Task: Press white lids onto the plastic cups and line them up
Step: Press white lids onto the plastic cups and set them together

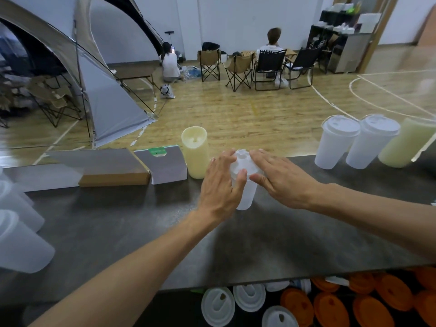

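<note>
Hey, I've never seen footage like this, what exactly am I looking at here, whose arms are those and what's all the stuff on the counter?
This is one picture from a wide-angle camera worn on a person's head, looking forward and down, so the two bare arms belong to the wearer. There is no machine. The left hand and right hand lie flat on a white lid, pressing it onto a frosted plastic cup standing on the dark counter. At the far right stand two lidded cups, finished and side by side. More unlidded cups sit at the left edge. A pale yellow candle and a flat cardboard box sit behind. Below the counter lie spare white lids and orange lids.
</note>
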A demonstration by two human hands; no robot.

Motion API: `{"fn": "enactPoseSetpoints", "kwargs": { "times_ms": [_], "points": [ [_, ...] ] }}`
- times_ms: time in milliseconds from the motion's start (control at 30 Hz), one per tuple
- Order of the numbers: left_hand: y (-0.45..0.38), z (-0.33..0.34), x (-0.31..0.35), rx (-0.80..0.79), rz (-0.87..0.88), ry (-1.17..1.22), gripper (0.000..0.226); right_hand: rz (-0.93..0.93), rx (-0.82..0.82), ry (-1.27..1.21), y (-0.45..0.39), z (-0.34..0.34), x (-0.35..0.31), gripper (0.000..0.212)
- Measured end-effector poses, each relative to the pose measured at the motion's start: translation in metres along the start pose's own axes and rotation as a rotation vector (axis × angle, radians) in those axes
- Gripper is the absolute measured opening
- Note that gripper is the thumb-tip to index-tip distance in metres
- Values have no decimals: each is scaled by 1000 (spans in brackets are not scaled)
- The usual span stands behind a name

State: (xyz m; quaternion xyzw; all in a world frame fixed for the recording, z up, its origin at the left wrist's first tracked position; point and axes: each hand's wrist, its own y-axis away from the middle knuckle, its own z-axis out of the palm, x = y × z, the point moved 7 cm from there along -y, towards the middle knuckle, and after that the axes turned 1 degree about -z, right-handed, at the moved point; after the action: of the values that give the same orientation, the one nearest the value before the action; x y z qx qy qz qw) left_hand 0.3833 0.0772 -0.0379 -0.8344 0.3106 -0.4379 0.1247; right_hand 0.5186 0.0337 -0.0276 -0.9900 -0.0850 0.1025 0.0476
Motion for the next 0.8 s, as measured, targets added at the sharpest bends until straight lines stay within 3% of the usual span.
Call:
{"fn": "enactPoseSetpoints", "kwargs": {
  "times_ms": [200, 300, 533, 800],
  "points": [
    [-1, 2, 1, 4, -38, 82, 47, -9, -15, 24, -1, 0, 1, 76],
    [-5, -4, -5, 3, -66, 150, 34, -15, -22, 47, -2, -1, 2, 77],
    [-2, 3, -8, 47, -297, 664, 21, -34, -12, 93, -2, -2, 2, 80],
    [-16, -10, -19, 28, -292, 659, 14, -39, -15, 85, -4, 0, 2, 78]
  ]
}}
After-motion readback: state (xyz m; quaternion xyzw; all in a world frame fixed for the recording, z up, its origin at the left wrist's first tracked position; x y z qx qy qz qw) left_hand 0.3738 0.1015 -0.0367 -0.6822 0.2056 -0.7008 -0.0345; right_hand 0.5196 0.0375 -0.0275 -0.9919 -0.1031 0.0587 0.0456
